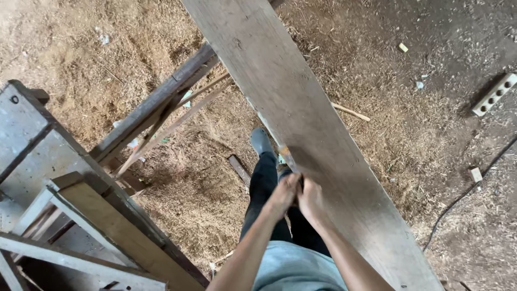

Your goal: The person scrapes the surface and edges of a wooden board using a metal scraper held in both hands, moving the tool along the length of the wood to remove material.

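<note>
Gripping the near left edge of the long plank (301, 124), my left hand (284, 195) and right hand (311, 198) are closed together; it slants over the sawdust floor (204, 205), so I judge it could tip or slip.

A long, weathered grey wooden plank (301, 108) slants diagonally above the sawdust-covered floor.

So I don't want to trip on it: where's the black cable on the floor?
In the head view, the thin black cable runs across the sawdust floor at right, beyond the long wooden plank, near a small wood offcut.
</note>
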